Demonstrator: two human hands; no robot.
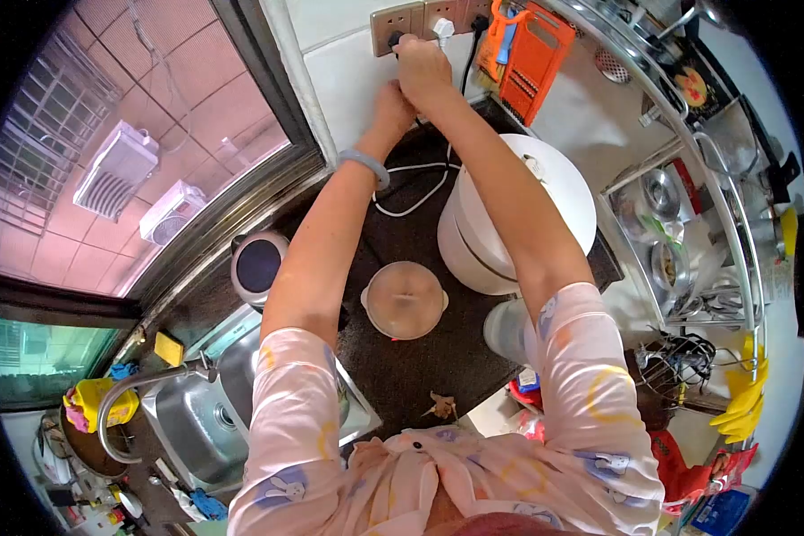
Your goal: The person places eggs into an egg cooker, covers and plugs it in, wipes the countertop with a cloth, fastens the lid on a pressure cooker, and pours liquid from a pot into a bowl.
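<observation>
Both arms reach up to the wall sockets (395,20). My right hand (424,70) is closed on a black plug (395,40) at the left socket; its fingers partly cover the plug. Just below, my left hand (393,109) is closed, close against the right hand. Whatever it holds is hidden. A pale bangle (364,164) circles the left wrist. Below the hands, a white cord (409,213) loops over the dark counter. A round lidded pot (406,300) stands between my forearms, and a large white appliance (473,237) sits partly under my right arm.
A white plug (441,30) and another black plug (479,24) sit in the neighbouring sockets. An orange grater (538,62) hangs beside them. A steel sink (192,424) with a curved faucet (116,397) lies left; a wire rack (732,205) stands right. The window (196,116) borders the counter.
</observation>
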